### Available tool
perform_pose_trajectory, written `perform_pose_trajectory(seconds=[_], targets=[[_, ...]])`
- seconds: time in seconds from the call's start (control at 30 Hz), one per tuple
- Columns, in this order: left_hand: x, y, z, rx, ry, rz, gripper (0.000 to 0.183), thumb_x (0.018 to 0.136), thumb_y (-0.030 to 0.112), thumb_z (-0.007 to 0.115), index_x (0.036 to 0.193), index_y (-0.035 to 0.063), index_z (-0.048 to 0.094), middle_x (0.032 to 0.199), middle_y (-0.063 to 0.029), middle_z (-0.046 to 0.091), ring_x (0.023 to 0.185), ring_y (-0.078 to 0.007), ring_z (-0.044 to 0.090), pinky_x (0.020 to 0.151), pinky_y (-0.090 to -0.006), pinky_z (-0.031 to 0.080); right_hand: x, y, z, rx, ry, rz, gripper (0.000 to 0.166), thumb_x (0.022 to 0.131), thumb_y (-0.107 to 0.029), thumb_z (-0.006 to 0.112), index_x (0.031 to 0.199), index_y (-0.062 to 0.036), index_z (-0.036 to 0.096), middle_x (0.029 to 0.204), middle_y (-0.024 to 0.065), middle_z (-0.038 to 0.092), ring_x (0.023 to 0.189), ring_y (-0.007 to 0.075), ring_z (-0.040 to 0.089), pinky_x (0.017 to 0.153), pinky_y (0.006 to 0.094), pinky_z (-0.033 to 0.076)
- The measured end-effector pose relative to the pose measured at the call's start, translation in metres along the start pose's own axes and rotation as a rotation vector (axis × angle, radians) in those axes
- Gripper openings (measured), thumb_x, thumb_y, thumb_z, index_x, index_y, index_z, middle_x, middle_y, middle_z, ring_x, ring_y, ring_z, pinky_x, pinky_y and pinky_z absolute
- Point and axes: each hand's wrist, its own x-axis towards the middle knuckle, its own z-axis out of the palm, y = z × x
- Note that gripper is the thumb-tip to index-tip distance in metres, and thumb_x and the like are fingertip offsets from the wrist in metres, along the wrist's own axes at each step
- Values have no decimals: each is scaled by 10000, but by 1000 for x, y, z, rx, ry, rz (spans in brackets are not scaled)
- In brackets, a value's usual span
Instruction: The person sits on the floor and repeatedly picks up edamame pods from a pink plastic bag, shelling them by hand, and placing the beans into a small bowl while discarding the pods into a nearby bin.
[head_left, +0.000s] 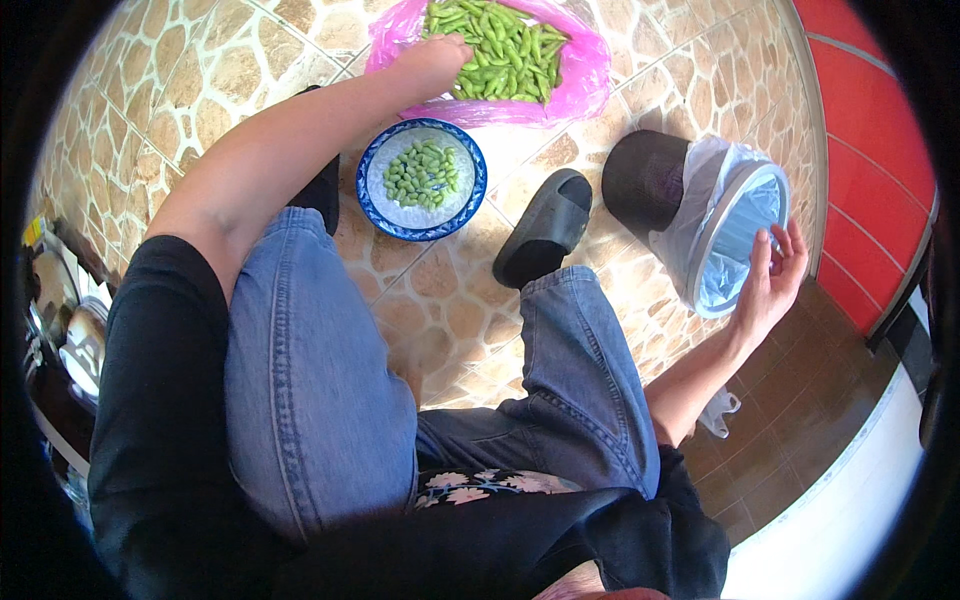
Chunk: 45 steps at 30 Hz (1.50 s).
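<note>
My left hand (442, 61) reaches into a heap of green soybean pods (502, 56) on a spread pink plastic bag (585, 82). Its fingertips touch the pods at the left side of the heap; whether they grip one is hidden. Below the bag stands a blue-rimmed white bowl (421, 178) with shelled green beans (421, 174) in it. At the right, my right hand (776, 262) is at the rim of a dark waste bin (646, 180) lined with a thin plastic bag (739, 240), thumb and fingers apart; no pod shows in it.
A black slide sandal (547, 221) on my foot stands between bowl and bin. My jeans-clad legs flank the stone-patterned tiled floor (442, 322). Red panels (855, 172) rise at the right, a white plastic bag (720, 412) lies behind my right forearm, and dishes (84, 349) stand at the far left.
</note>
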Motion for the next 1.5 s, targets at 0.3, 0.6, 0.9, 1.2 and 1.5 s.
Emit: perform_pose_trajectory(seconds=[0.3, 0.6, 0.9, 1.2, 1.5], targets=[[4, 2, -8, -71, -57, -54, 123, 729, 68, 539, 845, 30, 525, 868, -122, 545, 819, -300, 548, 702, -391, 459, -14, -55, 42, 508, -165, -153, 229, 842, -31, 549, 1067, 13, 540, 902, 96, 617, 749, 96, 568, 660, 204, 469], [4, 43, -72, -1075, -298, -290, 198, 868, 185, 520, 968, 14, 515, 868, -53, 629, 623, -58, 502, 542, -181, 420, -21, -64, 140, 681, -690, 219, 197, 856, -86, 550, 1023, 15, 577, 819, 35, 611, 653, 62, 529, 607, 183, 437], [-26, 80, -118, -1225, -289, -50, 231, 837, 207, 583, 956, 8, 581, 841, -41, 633, 695, -85, 549, 619, -215, 441, -35, -86, 175, 799, -731, 290, 161, 845, -114, 579, 953, 3, 601, 746, 21, 612, 594, 65, 519, 536, 189, 416], [-36, 83, -128, -416, 92, 151, 200, 774, 216, 561, 859, 49, 630, 774, -112, 604, 732, -294, 589, 638, -371, 478, -35, -98, 173, 736, -774, 243, 122, 841, -84, 572, 916, 9, 600, 753, 46, 627, 586, 64, 529, 539, 186, 422], [-38, 91, -125, -231, 176, 353, 206, 789, 148, 550, 945, 22, 592, 799, -98, 557, 787, -258, 575, 649, -346, 481, -37, -97, 171, 857, -737, 458, 55, 796, -15, 534, 819, 3, 581, 659, 61, 589, 487, 72, 478, 449, 195, 394]])
